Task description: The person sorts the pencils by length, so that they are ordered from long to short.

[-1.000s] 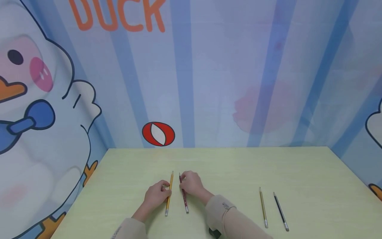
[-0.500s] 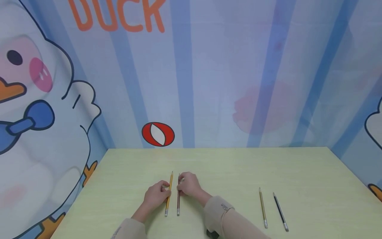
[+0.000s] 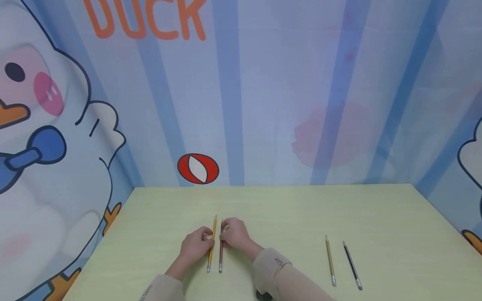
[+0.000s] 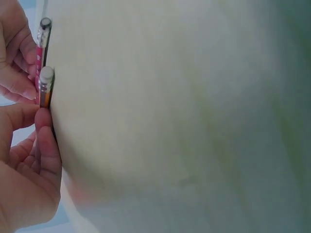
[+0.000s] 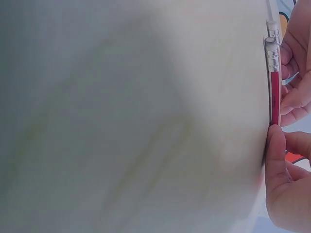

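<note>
My left hand [image 3: 195, 246] pinches a yellow pencil [image 3: 210, 258] between thumb and fingers, its point facing the far edge and its eraser end toward me. Just to the right, a dark red pencil [image 3: 221, 258] lies almost parallel with it, a narrow gap between the two. Thumb and fingers of my right hand [image 3: 236, 235] pinch this one along its upper half. In the right wrist view, the red shaft [image 5: 275, 97] shows below a silver ferrule and a pale eraser. The left wrist view has the yellow pencil's white eraser [image 4: 47, 74] in front.
On the right of the pale yellow table [image 3: 278, 209] lie a gold pencil [image 3: 329, 260] and a black pencil [image 3: 352, 264], both tips pointing away. A small dark object [image 3: 263, 296] sits partly under the right sleeve. A printed cloth backdrop [image 3: 263, 92] stands behind the table.
The red pencil has moved left with my right hand, closer to the yellow one, and has turned from slanted to nearly straight. My left hand and the yellow pencil have stayed about in place.
</note>
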Demonstrator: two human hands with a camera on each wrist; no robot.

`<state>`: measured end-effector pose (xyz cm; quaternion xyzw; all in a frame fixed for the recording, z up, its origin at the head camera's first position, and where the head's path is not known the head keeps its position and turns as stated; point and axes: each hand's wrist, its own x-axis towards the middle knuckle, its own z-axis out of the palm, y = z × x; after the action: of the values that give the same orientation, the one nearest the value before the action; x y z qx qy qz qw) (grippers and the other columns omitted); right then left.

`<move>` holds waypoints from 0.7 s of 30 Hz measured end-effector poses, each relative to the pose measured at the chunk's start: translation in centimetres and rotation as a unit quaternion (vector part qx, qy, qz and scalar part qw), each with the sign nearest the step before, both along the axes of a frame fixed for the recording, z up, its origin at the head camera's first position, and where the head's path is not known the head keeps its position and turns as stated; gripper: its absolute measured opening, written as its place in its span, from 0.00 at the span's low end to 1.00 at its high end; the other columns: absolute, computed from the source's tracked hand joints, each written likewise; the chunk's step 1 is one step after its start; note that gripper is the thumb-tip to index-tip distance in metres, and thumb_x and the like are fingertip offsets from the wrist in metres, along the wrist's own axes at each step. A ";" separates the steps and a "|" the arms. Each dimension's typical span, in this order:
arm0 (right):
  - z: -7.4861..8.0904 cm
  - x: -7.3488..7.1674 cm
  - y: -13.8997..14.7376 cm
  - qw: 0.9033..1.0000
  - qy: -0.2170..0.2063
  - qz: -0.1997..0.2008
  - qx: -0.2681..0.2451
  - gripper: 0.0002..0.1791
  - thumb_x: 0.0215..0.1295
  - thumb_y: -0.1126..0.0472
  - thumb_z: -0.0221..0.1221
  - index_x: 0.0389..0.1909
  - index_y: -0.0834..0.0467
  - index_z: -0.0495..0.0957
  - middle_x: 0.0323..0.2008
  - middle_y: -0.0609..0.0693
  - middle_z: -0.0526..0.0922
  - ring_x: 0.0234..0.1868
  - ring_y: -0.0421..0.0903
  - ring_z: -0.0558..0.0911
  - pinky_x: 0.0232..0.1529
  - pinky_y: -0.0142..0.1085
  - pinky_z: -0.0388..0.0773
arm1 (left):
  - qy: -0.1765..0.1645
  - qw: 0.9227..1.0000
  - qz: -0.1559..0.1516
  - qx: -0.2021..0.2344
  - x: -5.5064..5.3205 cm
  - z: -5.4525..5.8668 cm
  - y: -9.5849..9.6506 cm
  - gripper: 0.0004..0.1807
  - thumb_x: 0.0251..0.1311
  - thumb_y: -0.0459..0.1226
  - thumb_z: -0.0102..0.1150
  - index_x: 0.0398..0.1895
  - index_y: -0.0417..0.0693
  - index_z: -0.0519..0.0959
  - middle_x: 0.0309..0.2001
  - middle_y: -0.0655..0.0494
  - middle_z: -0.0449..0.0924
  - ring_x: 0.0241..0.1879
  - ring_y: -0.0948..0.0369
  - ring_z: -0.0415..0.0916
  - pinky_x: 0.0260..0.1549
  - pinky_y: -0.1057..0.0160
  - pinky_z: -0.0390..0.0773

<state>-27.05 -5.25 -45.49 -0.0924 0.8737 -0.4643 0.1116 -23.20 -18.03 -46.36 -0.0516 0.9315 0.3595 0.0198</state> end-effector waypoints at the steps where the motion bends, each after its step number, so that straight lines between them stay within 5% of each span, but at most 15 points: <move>1: 0.0 0.0 0.0 1.000 -0.001 -0.001 0.000 0.17 0.49 0.72 0.58 0.44 0.66 0.74 0.14 0.50 0.75 0.11 0.39 0.72 0.13 0.26 0.70 | 0.000 1.000 0.000 -0.003 0.0 0.1 0.0 0.15 0.52 0.37 0.54 0.43 0.41 0.73 0.20 0.57 0.75 0.17 0.65 0.70 0.21 0.68 0.65; 11: -0.1 -0.1 -0.4 1.000 -0.013 -0.011 0.008 0.17 0.50 0.70 0.59 0.44 0.64 0.74 0.14 0.50 0.76 0.11 0.38 0.72 0.13 0.25 0.68 | -0.012 0.999 0.023 -0.035 0.0 0.4 0.6 0.15 0.51 0.37 0.53 0.43 0.41 0.73 0.15 0.59 0.74 0.15 0.65 0.69 0.19 0.68 0.62; 21: -0.1 0.0 0.0 1.000 -0.004 0.004 -0.012 0.18 0.49 0.72 0.58 0.44 0.67 0.74 0.12 0.51 0.76 0.09 0.38 0.71 0.12 0.26 0.68 | 0.005 0.999 0.014 -0.038 0.3 0.4 0.6 0.15 0.51 0.37 0.52 0.43 0.41 0.73 0.14 0.59 0.74 0.14 0.65 0.68 0.18 0.68 0.61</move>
<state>-27.04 -5.30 -45.61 -0.0952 0.8671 -0.4751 0.1156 -22.90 -17.42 -45.98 -0.0634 0.9438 0.3242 0.0081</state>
